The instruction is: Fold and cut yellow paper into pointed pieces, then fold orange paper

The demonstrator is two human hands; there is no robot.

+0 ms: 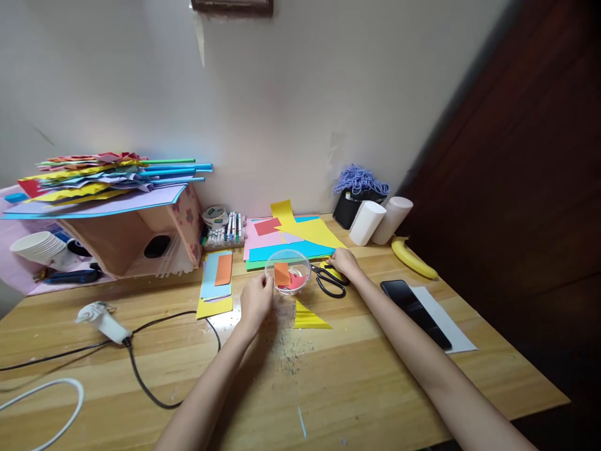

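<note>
My left hand [257,302] is closed at the near left side of a clear plastic bowl [307,264], its fingers pinching the wall. Inside the bowl lie an orange paper piece [282,274] and red paper scraps [297,282]. To the right, my right hand [345,261] reaches past black-handled scissors [331,289], fingers pinched at a yellow paper scrap [332,271]; the fingertips are partly hidden. A creased yellow paper triangle [310,317] rests on the table in front of the bowl.
Coloured paper sheets [270,252] lie behind the bowl; paper strips [216,292] and markers [225,235] are at left. A hot glue gun [104,321] with its cord lies nearer left. At right are white cylinders [367,222], a banana [413,258] and a phone [416,313].
</note>
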